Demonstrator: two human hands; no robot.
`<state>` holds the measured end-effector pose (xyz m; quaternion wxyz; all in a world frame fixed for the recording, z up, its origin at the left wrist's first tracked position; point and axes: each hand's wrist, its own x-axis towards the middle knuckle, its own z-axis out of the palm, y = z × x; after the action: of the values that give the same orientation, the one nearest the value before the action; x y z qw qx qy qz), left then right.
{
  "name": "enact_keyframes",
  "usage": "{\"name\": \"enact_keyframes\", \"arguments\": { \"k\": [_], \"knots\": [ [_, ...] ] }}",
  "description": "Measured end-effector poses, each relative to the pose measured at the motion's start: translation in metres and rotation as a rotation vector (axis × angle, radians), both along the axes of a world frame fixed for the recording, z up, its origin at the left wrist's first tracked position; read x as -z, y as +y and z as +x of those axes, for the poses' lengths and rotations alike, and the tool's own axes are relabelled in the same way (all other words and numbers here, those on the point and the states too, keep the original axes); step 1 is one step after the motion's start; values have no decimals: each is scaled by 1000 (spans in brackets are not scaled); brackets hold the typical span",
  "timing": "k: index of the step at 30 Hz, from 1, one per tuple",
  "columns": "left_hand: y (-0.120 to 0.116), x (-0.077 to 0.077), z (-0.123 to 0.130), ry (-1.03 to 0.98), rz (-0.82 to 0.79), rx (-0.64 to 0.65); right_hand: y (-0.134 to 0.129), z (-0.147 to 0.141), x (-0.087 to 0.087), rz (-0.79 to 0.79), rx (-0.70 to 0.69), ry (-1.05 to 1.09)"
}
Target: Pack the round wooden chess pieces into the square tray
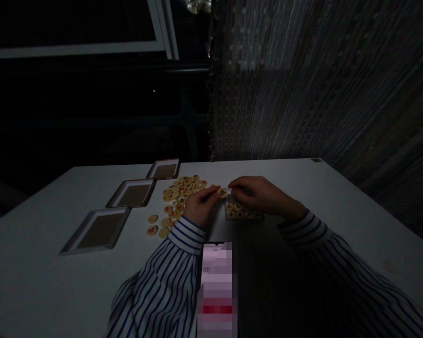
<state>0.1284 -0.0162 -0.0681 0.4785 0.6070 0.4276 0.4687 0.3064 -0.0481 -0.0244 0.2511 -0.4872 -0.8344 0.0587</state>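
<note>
Pinching a round disc [223, 193] between the thumb and fingers of the left hand [197, 207], just beside the far left corner of an open box [243, 219] on the table [289, 172]. Probably light, stiff and smooth; best taken by the rim. Bending the right hand's [268, 195] fingers close together over the box, hard to tell whether clamped on anything. Showing loose discs [175, 189] left of the box, then three shallow trays [131, 193], and a phone [211, 257] nearer the near edge.
</note>
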Motion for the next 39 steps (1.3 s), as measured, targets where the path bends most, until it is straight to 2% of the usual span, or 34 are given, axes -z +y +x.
{"name": "enact_keyframes", "arguments": {
  "k": [4,12,26,33,39],
  "knots": [
    [-5,0,3,7,9,-6,0,-1,2,-19,-19,-45],
    [-8,14,9,-82,-28,35,-1,-1,4,-60,-47,-141],
    [-10,17,13,-146,-103,105,1,5,11,-14,-93,-207],
    [-11,17,11,-16,-7,76,0,10,9,-7,-70,-214],
    [-8,31,8,244,134,67,-4,17,1,-22,7,-205]
  ]
}}
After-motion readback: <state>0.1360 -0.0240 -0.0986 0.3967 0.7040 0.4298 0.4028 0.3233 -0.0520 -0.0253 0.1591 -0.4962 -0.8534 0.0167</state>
